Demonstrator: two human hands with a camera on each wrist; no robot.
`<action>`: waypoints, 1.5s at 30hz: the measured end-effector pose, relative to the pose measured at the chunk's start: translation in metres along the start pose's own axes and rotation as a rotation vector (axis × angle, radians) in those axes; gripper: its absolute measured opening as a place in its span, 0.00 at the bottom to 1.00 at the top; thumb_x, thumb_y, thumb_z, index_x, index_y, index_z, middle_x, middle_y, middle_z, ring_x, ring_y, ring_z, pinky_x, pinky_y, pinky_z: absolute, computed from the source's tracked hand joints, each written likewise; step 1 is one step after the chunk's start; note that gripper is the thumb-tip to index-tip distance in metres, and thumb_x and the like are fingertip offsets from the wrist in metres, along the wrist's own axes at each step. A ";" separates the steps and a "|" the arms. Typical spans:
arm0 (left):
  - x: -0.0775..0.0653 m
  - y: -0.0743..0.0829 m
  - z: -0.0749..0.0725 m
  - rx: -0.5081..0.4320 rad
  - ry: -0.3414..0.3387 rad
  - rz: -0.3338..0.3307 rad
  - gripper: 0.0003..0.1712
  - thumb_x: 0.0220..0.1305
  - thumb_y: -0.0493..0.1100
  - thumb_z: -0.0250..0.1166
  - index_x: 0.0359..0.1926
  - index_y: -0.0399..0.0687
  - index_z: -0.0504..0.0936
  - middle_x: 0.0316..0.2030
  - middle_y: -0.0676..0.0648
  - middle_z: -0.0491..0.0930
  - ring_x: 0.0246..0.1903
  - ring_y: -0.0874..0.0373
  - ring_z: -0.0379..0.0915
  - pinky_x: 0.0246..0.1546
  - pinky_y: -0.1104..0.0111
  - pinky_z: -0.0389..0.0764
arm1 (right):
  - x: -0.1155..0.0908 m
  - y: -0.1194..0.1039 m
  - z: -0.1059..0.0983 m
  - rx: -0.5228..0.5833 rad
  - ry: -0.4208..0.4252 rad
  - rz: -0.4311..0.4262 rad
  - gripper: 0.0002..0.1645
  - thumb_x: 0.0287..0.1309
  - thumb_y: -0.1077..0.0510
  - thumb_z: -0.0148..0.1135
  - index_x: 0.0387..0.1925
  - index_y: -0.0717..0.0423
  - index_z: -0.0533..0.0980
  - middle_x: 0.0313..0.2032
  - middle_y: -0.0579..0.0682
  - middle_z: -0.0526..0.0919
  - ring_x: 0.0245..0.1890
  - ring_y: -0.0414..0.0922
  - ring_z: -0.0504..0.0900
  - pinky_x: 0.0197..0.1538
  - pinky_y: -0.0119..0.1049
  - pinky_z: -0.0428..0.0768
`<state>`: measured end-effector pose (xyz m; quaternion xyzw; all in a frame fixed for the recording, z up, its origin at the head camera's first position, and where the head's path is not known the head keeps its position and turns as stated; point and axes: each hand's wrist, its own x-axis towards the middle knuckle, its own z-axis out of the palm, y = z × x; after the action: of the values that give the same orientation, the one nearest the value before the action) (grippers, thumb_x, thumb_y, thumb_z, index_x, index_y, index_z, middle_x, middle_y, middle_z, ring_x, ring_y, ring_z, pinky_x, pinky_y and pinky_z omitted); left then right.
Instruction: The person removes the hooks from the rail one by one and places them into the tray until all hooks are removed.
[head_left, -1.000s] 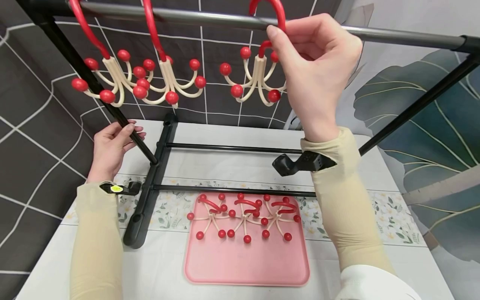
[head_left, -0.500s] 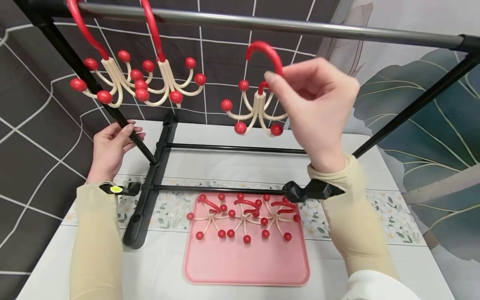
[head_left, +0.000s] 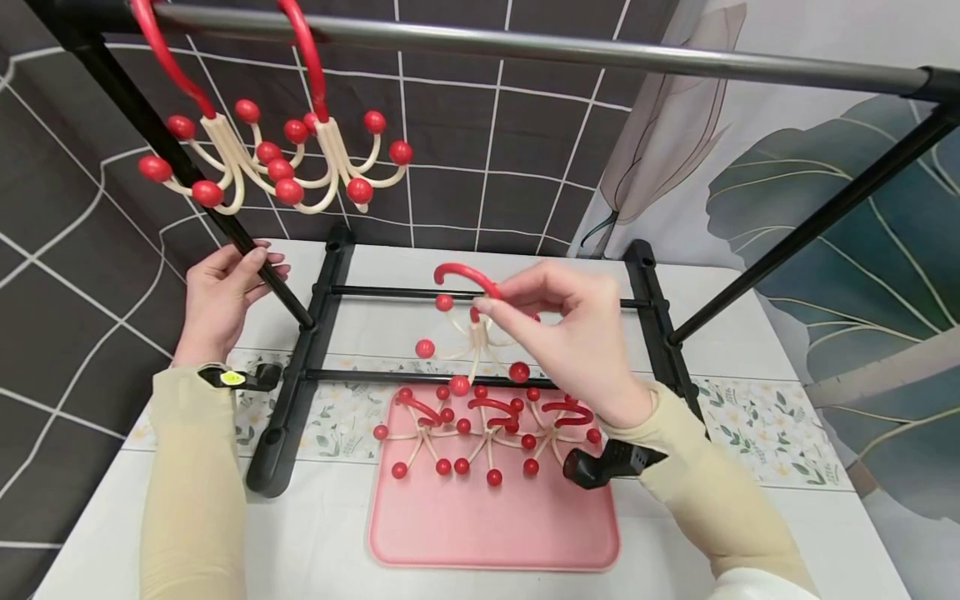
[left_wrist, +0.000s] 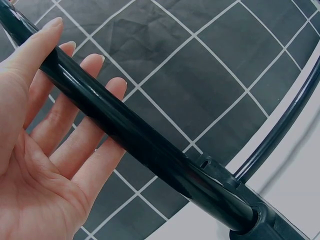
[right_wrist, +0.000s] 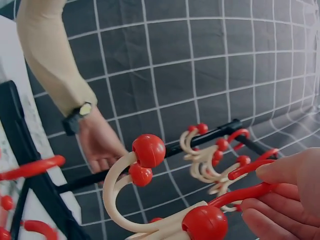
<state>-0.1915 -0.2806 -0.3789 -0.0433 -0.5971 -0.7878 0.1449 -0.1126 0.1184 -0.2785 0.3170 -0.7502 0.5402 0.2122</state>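
My right hand (head_left: 573,329) pinches the red hook of a multi-arm hook hanger (head_left: 477,333) between thumb and fingers; its cream arms curve outward to red ball tips. This hanger overlaps the rack's lower bars, just behind the pink tray (head_left: 491,533). My left hand (head_left: 221,296) holds the left post (left_wrist: 135,127) of a black rack, thumb in front and fingers behind it. Two like hangers (head_left: 330,162) hang by their red hooks from the left part of the top bar (head_left: 525,42). On the tray's far half lie three more hangers (head_left: 491,429) in a row.
The rack's black foot (head_left: 273,442) stands left of the tray, and another foot (head_left: 656,317) stands at the right. A slanted right post (head_left: 810,217) rises to the top bar. Behind hangs dark gridded cloth (head_left: 465,142); a leaf-printed curtain (head_left: 840,217) hangs at the right.
My right hand has come off the top bar with the hanger, moving down and toward the tray. My left hand stays on the post. The second hanging hanger has swung slightly.
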 end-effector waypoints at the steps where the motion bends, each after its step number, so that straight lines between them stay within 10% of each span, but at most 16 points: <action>1: 0.000 0.000 0.000 -0.002 0.000 0.002 0.17 0.67 0.35 0.69 0.52 0.27 0.81 0.37 0.42 0.87 0.35 0.53 0.87 0.43 0.69 0.86 | -0.005 0.001 0.002 0.007 -0.015 0.019 0.08 0.52 0.67 0.78 0.35 0.58 0.86 0.31 0.40 0.88 0.27 0.39 0.86 0.29 0.34 0.82; 16: -0.001 -0.002 -0.002 -0.013 -0.001 -0.002 0.16 0.67 0.35 0.70 0.51 0.28 0.81 0.37 0.41 0.87 0.36 0.53 0.87 0.43 0.68 0.86 | -0.047 -0.002 0.014 0.178 -0.213 0.174 0.10 0.53 0.68 0.77 0.34 0.54 0.84 0.32 0.43 0.88 0.29 0.42 0.88 0.34 0.39 0.87; 30: 0.002 -0.001 -0.001 0.001 -0.004 0.006 0.13 0.67 0.36 0.69 0.49 0.31 0.83 0.38 0.41 0.87 0.37 0.53 0.87 0.44 0.68 0.85 | -0.058 -0.018 0.014 0.316 -0.148 0.059 0.17 0.43 0.78 0.77 0.34 0.59 0.84 0.31 0.52 0.88 0.23 0.43 0.84 0.21 0.32 0.80; 45: 0.000 -0.002 -0.001 -0.007 -0.007 0.010 0.12 0.67 0.35 0.69 0.49 0.32 0.83 0.38 0.42 0.87 0.38 0.53 0.87 0.44 0.68 0.85 | -0.124 0.015 0.065 0.358 -0.467 0.125 0.13 0.51 0.71 0.77 0.35 0.57 0.82 0.33 0.48 0.88 0.30 0.32 0.85 0.29 0.31 0.85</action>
<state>-0.1923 -0.2814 -0.3807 -0.0496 -0.5947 -0.7889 0.1466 -0.0338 0.0907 -0.3923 0.4184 -0.6894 0.5884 -0.0589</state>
